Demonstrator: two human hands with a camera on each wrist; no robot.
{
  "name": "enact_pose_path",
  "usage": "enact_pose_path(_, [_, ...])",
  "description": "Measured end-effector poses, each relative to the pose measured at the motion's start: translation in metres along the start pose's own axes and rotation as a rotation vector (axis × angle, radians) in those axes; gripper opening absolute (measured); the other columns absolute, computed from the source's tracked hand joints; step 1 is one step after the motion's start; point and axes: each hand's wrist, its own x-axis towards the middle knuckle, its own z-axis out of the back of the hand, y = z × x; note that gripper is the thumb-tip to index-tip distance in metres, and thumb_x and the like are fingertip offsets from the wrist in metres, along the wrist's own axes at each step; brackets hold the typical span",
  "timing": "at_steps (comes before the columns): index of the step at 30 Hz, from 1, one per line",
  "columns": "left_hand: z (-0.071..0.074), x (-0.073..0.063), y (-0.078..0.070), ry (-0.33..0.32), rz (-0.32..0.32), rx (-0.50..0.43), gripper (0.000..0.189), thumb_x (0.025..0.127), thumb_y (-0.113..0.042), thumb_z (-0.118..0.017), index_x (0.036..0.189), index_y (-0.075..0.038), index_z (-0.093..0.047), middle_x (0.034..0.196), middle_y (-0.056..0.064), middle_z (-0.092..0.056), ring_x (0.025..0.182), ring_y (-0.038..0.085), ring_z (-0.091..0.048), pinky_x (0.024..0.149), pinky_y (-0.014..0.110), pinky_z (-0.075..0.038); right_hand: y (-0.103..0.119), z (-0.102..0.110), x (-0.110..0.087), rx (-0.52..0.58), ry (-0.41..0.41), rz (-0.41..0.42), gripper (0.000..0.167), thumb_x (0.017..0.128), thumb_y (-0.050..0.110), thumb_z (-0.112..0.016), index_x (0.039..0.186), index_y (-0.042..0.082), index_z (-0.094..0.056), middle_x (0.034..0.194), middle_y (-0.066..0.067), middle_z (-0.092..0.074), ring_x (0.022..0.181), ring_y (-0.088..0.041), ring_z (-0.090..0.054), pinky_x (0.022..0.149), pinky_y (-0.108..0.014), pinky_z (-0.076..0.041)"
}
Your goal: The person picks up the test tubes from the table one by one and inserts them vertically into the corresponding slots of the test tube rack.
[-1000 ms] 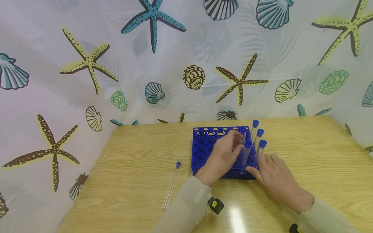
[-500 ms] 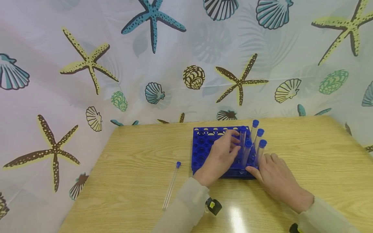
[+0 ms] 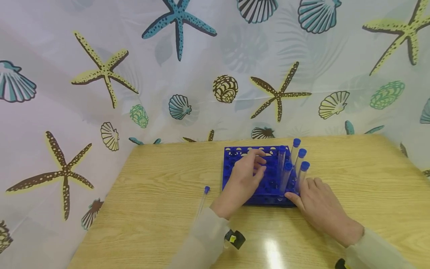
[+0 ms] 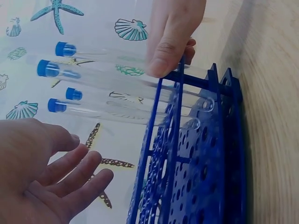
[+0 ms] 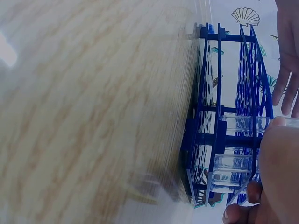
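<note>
A blue test tube rack (image 3: 248, 200) stands on the table, and several clear test tubes (image 3: 284, 179) with blue caps are upright in its right end. My left hand (image 3: 243, 177) hovers above the rack's middle holes, fingers loosely bent and holding nothing. In the left wrist view that hand (image 4: 51, 172) is apart from the capped tubes (image 4: 70, 107). My right hand (image 3: 320, 205) grips the rack's front right corner, its thumb along the front edge. In the right wrist view the fingers (image 5: 243, 212) curl round the rack's end.
Another blue-capped test tube (image 3: 202, 201) lies on the wooden table (image 3: 151, 209) left of the rack, its lower part hidden by my left sleeve. A patterned curtain (image 3: 201, 74) with shells and starfish hangs behind the table and along its left side.
My left hand has come away from the back tube at the rack's right end and moved left. That tube stays upright in the rack. My right hand keeps its place.
</note>
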Motion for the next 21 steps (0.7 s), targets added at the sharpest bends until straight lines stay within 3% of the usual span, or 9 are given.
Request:
enact_pose_path(8, [0.018,-0.009,0.007,-0.053,0.001,-0.028,0.029,0.097,-0.005,-0.060,0.126,-0.009,-0.053,0.109,0.006,-0.070,0.095,0.014,-0.067,0.076,0.015,-0.053,0.000,0.001,-0.001,-0.002,-0.004,0.000,0.046,0.100,0.048,-0.051,0.085,0.005,-0.048,0.071,-0.002,-0.042,0.066,-0.019,-0.035,0.059,-0.029,-0.026])
enact_pose_path(16, [0.036,-0.030,0.019,-0.067,0.160,-0.116,0.029,0.097,-0.006,-0.057,0.125,-0.012,-0.054,0.113,0.002,-0.067,0.099,0.015,-0.064,0.078,0.021,-0.054,-0.001,0.000,-0.003,0.000,0.006,-0.002,0.045,0.101,0.048,-0.050,0.085,0.006,-0.047,0.069,0.000,-0.037,0.066,-0.018,-0.032,0.060,-0.027,-0.023])
enact_pose_path(21, [0.047,-0.042,0.030,-0.116,0.188,-0.106,0.027,0.097,-0.006,-0.057,0.123,-0.010,-0.056,0.113,0.004,-0.067,0.098,0.018,-0.064,0.076,0.024,-0.055,-0.001,-0.001,-0.001,-0.003,-0.001,0.000,0.045,0.101,0.048,-0.050,0.083,0.007,-0.044,0.069,0.000,-0.036,0.065,-0.018,-0.031,0.060,-0.027,-0.022])
